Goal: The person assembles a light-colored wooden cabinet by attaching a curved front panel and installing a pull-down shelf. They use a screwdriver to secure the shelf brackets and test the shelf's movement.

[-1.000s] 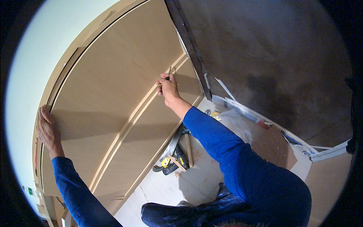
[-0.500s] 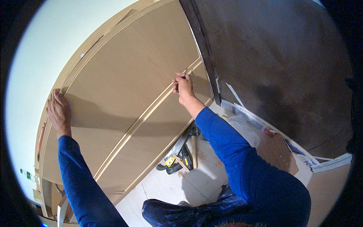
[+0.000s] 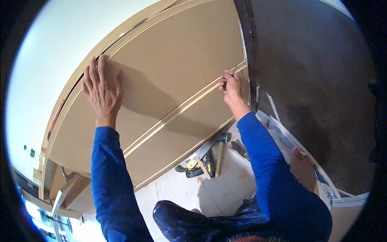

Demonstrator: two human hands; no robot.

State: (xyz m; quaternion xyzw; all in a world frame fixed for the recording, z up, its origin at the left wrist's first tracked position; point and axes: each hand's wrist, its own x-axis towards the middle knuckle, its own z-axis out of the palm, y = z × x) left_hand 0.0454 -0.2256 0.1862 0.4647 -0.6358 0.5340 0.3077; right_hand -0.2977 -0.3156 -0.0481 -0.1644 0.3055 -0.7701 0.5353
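A large wood-grain door panel point(image 3: 161, 60) takes up the middle and left of the view. My left hand point(image 3: 102, 88) rests on it beside its long outer edge, fingers spread, with the fingertips at the dark gap along the border. My right hand point(image 3: 232, 86) is closed round a small dark-handled tool point(image 3: 224, 84), whose thin metal tip points away from me. That hand is over the far right end of a pale raised strip point(image 3: 177, 111) that crosses the panel. The tool's exact kind is too small to tell.
On the tiled floor point(image 3: 181, 201) lie a handsaw point(image 3: 201, 151), a black and yellow power tool point(image 3: 209, 163), a hammer point(image 3: 219, 155) and a wood offcut. A dark board point(image 3: 306, 80) stands at right, with plastic wrap and scraps along its foot. A red pencil-like stick point(image 3: 55, 119) lies along the panel's left border.
My left hand has slid farther up along the panel's edge and its fingers have spread. The tool stays in my right hand, at the strip's right end. The whole view has shifted.
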